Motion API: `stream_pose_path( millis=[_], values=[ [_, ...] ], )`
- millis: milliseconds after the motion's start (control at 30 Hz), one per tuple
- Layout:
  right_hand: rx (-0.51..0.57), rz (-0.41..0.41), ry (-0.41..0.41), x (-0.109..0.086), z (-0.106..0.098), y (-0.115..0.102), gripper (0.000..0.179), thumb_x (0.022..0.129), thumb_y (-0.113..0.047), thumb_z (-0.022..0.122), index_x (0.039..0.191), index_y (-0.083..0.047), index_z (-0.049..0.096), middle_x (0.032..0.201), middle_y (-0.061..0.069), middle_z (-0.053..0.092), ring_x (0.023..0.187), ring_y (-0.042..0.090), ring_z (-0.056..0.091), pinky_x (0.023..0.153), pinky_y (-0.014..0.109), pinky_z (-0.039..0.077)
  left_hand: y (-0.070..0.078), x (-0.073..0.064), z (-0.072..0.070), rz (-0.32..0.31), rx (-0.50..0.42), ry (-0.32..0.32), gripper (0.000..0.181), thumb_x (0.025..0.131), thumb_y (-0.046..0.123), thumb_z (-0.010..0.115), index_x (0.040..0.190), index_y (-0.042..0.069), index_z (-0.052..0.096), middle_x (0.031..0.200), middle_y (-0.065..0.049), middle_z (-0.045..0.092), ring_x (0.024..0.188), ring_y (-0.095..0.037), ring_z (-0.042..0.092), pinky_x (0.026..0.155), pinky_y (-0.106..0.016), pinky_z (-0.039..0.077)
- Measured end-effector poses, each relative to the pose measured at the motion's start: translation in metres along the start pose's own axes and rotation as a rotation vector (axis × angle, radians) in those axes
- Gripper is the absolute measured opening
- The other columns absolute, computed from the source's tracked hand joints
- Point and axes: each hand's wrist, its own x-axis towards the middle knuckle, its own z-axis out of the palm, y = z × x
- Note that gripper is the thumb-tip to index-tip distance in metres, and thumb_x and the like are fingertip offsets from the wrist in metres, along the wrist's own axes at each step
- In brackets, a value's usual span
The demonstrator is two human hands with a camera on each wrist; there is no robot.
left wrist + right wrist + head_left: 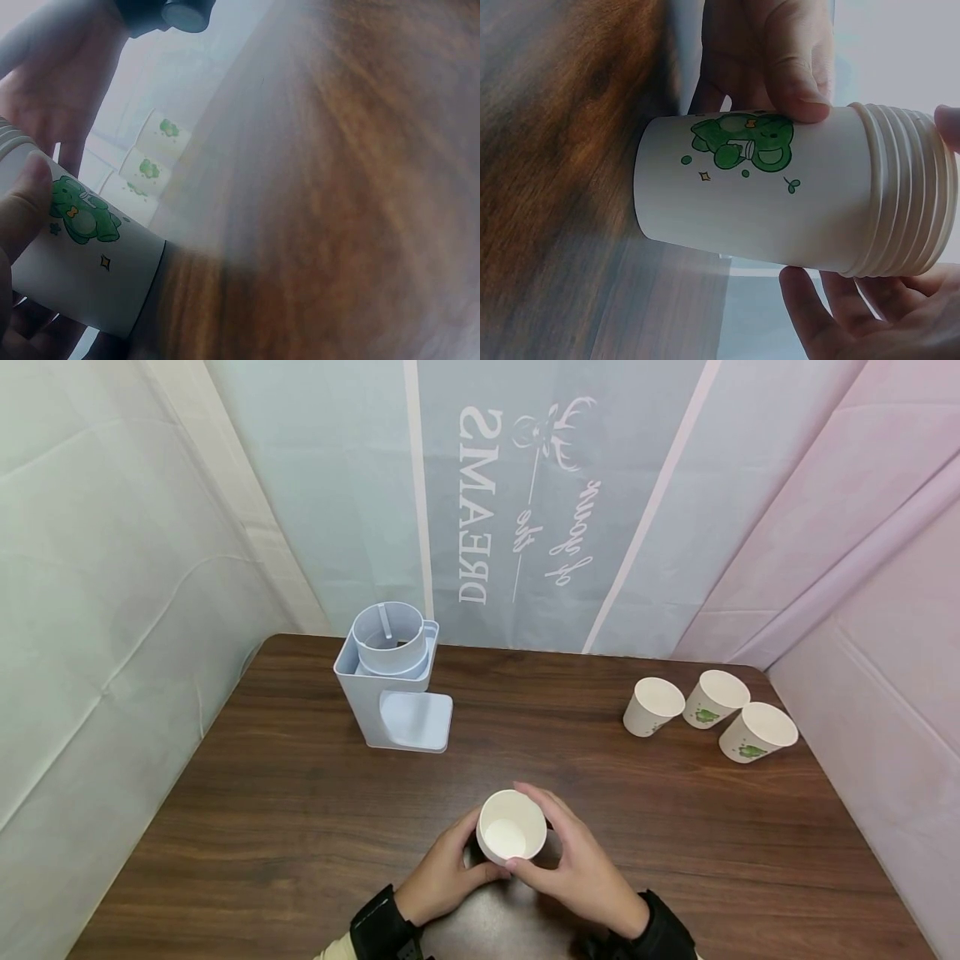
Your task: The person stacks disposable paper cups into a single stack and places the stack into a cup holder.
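A stack of white paper cups (pixel 512 831), several rims nested together, stands upright between both hands near the table's front. Green cartoon animals are printed on the outer cup, plain in the right wrist view. My left hand (pixel 447 870) grips the stack's side, its thumb (pixel 799 94) lying on the printed wall. On the other side my right hand (pixel 583 867) holds the stack near its rims, thumb and fingers spread around it. Whether the stack's base touches the table cannot be told.
A pale blue plastic holder (pixel 360 706) with a round ring on top and a flat foot stands at the back left. Three paper cups (pixel 651 710) stand upright at the back right of the brown wooden table (pixel 285 827). Cloth curtains (pixel 360 485) enclose the table's back and sides.
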Motion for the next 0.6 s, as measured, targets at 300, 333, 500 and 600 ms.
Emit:
stream_pose_path(
  millis=[300,333,500,600],
  values=[
    [-0.017,0.003,-0.012,-0.0012,-0.0001,-0.0004,0.080,0.088,-0.022,0.083,0.155,-0.024,0.040,0.147,0.003,0.052,0.128,0.027,0.053,0.100,0.041,0.050,-0.0010,-0.0002,0.0004,0.021,0.008,-0.003,0.078,0.089,0.033,0.079,0.155,0.016,0.041,0.150,-0.003,0.051,0.138,-0.023,0.048,0.114,-0.039,0.041],
    [-0.017,0.004,-0.014,-0.0013,-0.0002,-0.0005,0.080,0.088,-0.022,0.083,0.156,-0.024,0.040,0.147,0.004,0.052,0.128,0.028,0.053,0.099,0.041,0.050,-0.0010,-0.0002,0.0004,0.020,0.008,-0.003,0.078,0.089,0.033,0.080,0.155,0.016,0.041,0.150,-0.003,0.051,0.138,-0.023,0.048,0.114,-0.039,0.041],
    [-0.020,0.007,-0.019,-0.0015,-0.0006,-0.0010,0.080,0.089,-0.022,0.082,0.156,-0.024,0.039,0.148,0.008,0.051,0.127,0.026,0.053,0.096,0.039,0.051,-0.0005,-0.0006,0.0002,0.013,0.012,0.003,0.080,0.088,0.034,0.080,0.155,0.016,0.041,0.150,-0.002,0.051,0.137,-0.022,0.048,0.114,-0.039,0.040],
    [-0.023,0.005,-0.020,-0.0019,-0.0010,-0.0009,0.081,0.089,-0.022,0.082,0.156,-0.024,0.038,0.148,0.005,0.051,0.126,0.024,0.053,0.094,0.038,0.052,0.0001,-0.0006,0.0001,0.016,0.013,0.004,0.080,0.087,0.035,0.081,0.154,0.017,0.042,0.149,-0.001,0.052,0.137,-0.021,0.048,0.114,-0.039,0.041]
  ],
)
